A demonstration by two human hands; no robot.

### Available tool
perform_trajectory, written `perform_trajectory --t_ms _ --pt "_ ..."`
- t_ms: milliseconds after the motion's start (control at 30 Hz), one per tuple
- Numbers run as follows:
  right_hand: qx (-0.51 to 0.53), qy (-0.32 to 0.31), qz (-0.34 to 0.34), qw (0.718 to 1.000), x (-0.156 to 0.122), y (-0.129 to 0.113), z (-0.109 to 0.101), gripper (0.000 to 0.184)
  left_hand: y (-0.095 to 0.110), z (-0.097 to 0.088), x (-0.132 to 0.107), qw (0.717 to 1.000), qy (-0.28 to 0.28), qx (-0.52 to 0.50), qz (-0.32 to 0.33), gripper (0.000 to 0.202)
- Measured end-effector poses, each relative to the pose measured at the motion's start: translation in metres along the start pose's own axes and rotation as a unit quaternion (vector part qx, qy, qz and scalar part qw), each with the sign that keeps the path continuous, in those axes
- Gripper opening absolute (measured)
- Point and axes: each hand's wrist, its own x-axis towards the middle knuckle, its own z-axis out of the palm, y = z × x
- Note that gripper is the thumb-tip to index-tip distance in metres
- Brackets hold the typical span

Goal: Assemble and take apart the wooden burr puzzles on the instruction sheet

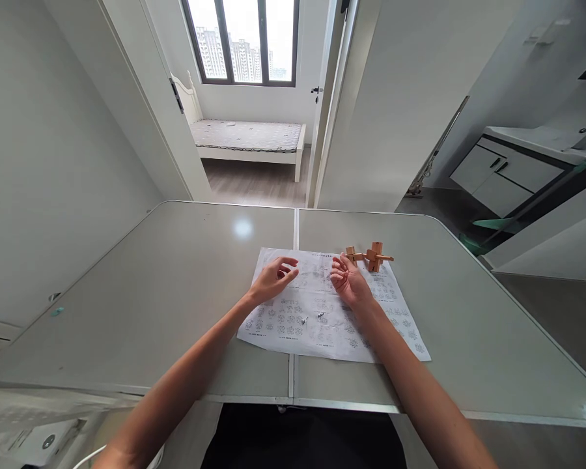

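My left hand hovers over the left part of a printed paper sheet. Its fingers bend loosely, thumb apart from them, and nothing shows between them. Above the sheet's right half, my right hand has its fingers curled in; whether something small is inside, I cannot make out. Just beyond it are interlocking wooden puzzle pieces: a larger wooden cross-shaped block and a smaller one partly behind my fingers. Two small silvery pieces, one a metal piece and another metal piece, lie on the sheet between my forearms.
The sheet lies on a pale table with a metal strip down its middle. A small teal object is at the left edge. Beyond stand a doorway with a bed and, at right, a white cabinet.
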Motion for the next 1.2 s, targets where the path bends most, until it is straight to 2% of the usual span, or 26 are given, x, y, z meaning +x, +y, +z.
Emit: perform_trajectory --t_ms 133,267,400,767,1200 --pt "-0.057 -0.012 -0.002 0.998 -0.009 0.008 0.01 0.032 -0.002 0.001 0.0 1.0 0.0 0.005 -0.003 0.043" --pt "-0.151 -0.036 0.003 0.988 -0.019 0.011 0.021 0.036 -0.001 0.001 0.0 1.0 0.0 0.011 -0.011 0.045" --pt "-0.204 -0.049 0.004 0.978 -0.022 0.011 0.025 0.041 0.001 0.0 -0.001 1.0 0.002 0.018 -0.02 0.046" --pt "-0.235 -0.066 0.007 0.97 -0.023 0.013 0.025 0.048 -0.004 0.0 0.0 0.999 0.006 0.038 -0.027 0.044" --pt "-0.238 -0.068 0.004 0.969 -0.023 0.013 0.025 0.043 -0.007 0.001 0.001 0.999 0.003 0.04 -0.016 0.047"
